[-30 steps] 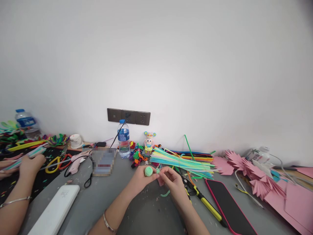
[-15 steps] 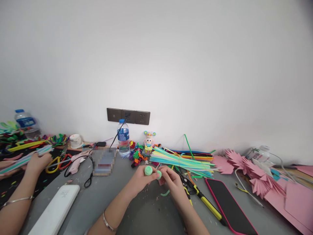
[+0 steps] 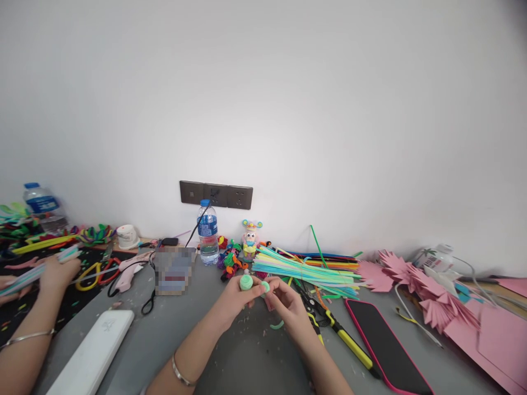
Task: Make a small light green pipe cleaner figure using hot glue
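While facing a plain white wall (image 3: 313, 120) beyond the fingers (image 3: 284, 286), work above a grey tabletop (image 3: 255, 365), flecked with small scraps around and below them. See pink paper (image 3: 504, 340) far to their right, partly flat, partly pleated. Find a co-worker's arm (image 3: 28, 345) well to their left, with pale strips (image 3: 28, 277) in hand. Notice a white case (image 3: 94, 351) nearer than the fingers on the left, and a red-rimmed phone (image 3: 387, 348) on the right, dark screen up. Just past the fingertips, rightward, see bundled pipe cleaners (image 3: 304, 269); beside the right fingers, yellow-handled pliers (image 3: 349, 343). Spot dark wall sockets (image 3: 216, 195) beyond and left, with an upright water bottle (image 3: 208, 236) before them.

Hold a green ball (image 3: 246, 282) in the left hand (image 3: 233, 299), fingers narrow around it, coiled face turned up. Being round, show no clear long axis. Below the right hand (image 3: 290, 302), see a curled green strip (image 3: 277, 326), long axis roughly left to right. Pinch a smaller green piece (image 3: 265, 287) between left thumb and right fingertips, just right of the ball, rounded face upward; cannot tell its long axis.
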`<state>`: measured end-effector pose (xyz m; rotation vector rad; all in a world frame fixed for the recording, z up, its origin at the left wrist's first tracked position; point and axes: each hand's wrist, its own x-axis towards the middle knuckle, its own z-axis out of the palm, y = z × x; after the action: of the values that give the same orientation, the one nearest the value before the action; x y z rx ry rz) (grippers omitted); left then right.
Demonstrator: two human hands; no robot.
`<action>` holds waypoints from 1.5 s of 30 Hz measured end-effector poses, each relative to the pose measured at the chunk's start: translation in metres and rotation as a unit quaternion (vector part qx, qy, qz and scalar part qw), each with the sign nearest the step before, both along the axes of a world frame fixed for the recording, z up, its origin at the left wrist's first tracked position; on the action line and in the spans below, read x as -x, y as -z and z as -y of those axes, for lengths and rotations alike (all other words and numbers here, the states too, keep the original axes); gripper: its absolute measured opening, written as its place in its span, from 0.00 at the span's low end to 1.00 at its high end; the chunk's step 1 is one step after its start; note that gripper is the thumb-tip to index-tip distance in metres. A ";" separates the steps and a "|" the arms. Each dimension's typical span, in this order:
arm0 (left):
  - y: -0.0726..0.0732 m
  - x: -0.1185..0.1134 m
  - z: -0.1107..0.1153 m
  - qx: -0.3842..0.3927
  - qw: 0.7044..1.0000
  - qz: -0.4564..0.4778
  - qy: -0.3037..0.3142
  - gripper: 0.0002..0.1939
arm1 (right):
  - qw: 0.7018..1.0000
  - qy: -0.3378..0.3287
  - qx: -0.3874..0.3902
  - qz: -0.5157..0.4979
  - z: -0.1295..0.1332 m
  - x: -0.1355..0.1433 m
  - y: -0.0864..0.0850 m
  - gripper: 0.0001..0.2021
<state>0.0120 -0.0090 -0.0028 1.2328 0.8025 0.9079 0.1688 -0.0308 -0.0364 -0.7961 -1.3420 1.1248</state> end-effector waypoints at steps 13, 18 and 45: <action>0.009 0.000 -0.005 -0.009 0.999 -0.034 -0.018 0.20 | 1.000 0.010 0.005 -0.006 0.000 0.000 -0.002 0.11; 0.005 0.000 -0.005 -0.018 0.999 -0.037 0.002 0.22 | 0.999 0.030 -0.011 0.009 0.001 0.000 -0.001 0.12; -0.003 -0.001 -0.005 0.139 0.965 0.220 -0.034 0.20 | 0.977 -0.062 0.115 -0.169 0.007 -0.001 -0.014 0.10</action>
<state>0.0128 -0.0045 0.0000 0.7248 0.5915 1.0377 0.1700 -0.0376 -0.0226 -0.6540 -0.9979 1.4623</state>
